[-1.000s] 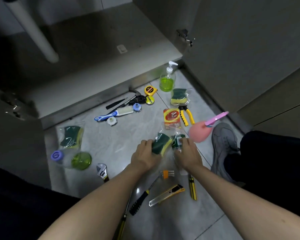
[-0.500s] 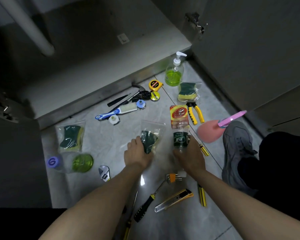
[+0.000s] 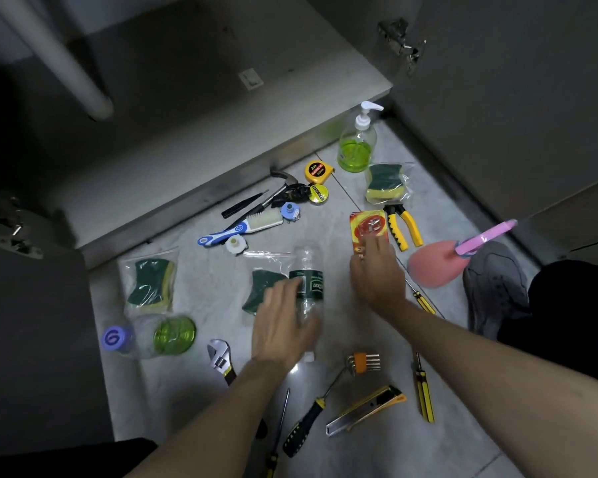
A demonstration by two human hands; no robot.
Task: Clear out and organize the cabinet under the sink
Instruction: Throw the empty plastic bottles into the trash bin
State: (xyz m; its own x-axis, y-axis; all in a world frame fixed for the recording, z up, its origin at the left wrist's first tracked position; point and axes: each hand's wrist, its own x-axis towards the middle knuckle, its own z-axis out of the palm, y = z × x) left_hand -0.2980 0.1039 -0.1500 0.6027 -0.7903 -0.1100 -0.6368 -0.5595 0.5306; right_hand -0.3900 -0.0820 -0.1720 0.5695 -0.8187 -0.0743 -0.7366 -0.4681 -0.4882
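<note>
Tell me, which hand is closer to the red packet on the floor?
Right. The right hand reaches over the red packet's near edge; the left hand rests on the clear bottle, well aside.

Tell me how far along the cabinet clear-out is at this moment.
Clearing looks done: the cabinet floor shows bare, and tools, bagged sponges and the soap bottle lie on the tiles. In hand: the left hand grips a clear water bottle; the right hand reaches onto the red packet. Left: sorting, since nothing is grouped or returned to the cabinet yet.
</note>
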